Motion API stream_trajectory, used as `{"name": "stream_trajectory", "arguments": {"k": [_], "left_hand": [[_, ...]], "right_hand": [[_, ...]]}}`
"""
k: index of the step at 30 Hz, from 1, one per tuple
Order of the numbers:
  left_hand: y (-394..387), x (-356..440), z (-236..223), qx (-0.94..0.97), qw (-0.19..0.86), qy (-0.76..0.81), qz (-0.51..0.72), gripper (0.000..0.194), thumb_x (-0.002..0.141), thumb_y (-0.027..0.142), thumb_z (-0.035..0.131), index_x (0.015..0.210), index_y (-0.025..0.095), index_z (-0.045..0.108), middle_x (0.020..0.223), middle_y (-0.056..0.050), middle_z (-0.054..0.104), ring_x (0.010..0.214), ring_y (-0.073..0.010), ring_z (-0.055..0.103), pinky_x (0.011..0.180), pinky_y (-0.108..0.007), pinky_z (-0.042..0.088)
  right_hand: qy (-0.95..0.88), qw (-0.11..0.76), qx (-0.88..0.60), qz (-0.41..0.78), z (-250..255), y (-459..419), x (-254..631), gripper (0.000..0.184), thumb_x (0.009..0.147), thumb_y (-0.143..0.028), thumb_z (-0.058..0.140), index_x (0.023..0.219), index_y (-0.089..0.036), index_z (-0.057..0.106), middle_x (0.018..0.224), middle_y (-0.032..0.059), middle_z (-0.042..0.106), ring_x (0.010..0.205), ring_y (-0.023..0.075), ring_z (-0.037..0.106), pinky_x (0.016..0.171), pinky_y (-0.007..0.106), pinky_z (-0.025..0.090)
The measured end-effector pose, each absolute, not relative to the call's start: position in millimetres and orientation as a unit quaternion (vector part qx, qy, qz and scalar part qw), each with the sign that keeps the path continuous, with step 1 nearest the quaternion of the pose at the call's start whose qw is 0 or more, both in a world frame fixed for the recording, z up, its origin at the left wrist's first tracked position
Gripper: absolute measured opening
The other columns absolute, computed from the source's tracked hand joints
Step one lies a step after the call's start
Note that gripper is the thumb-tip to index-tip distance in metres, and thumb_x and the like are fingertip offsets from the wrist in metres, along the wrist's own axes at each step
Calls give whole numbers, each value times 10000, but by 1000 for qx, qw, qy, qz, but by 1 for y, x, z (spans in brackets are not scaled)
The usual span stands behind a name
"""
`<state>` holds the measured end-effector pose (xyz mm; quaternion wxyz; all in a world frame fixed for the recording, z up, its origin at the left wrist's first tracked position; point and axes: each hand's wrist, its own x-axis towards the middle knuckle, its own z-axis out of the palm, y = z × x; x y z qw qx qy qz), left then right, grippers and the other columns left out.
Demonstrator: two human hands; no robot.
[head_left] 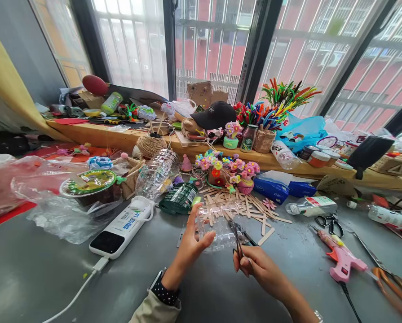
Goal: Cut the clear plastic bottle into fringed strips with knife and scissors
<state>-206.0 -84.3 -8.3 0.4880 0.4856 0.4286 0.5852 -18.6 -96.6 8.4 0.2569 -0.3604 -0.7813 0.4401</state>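
My left hand is curled round one end of a clear plastic bottle piece, thumb on the near side and fingers on the far side. In my right hand is a pair of dark-handled scissors, their blades at the right edge of the clear plastic. Whether the blades are biting into it I cannot tell. Just beyond the plastic lie several wooden craft sticks in a loose pile. A green bottle label rests beyond my left hand.
A white power bank with a cable is at left, near a lidded bowl. At right lie a pink glue gun, large scissors, pliers and a clear bottle. A crowded wooden ledge runs behind.
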Motion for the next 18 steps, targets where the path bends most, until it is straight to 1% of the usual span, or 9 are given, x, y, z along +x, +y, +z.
{"name": "stream_trajectory", "arguments": {"k": [5,10,14,18], "left_hand": [[-87,-204,-9,491,453,455,590,713,652,473,583,1253,276,253,1290,-88,324,1025,-265,475,842,-402,415],[-90,-202,-7,510,435,457,585,722,681,466,568,1274,269,205,1300,-88,307,1079,-252,440,914,-396,359],[-91,-201,-8,504,407,464,604,745,654,484,587,1271,262,232,1277,-81,348,1133,-271,388,927,-400,344],[-91,-202,-8,513,412,456,600,735,669,470,581,1276,256,227,1271,-85,349,1133,-270,392,935,-401,340]], "right_hand": [[-762,277,-389,437,6,-96,-23,569,771,-674,243,622,-179,482,515,-41,383,485,100,378,488,220,294],[-758,276,-394,440,5,-96,-23,554,766,-678,249,622,-188,462,515,-43,383,486,99,377,489,218,303],[-756,277,-399,438,4,-95,-23,545,762,-684,246,609,-195,433,506,-44,388,481,100,384,491,220,311],[-756,274,-405,436,3,-96,-24,547,754,-696,232,593,-202,402,485,-44,386,460,100,385,482,222,313]]}}
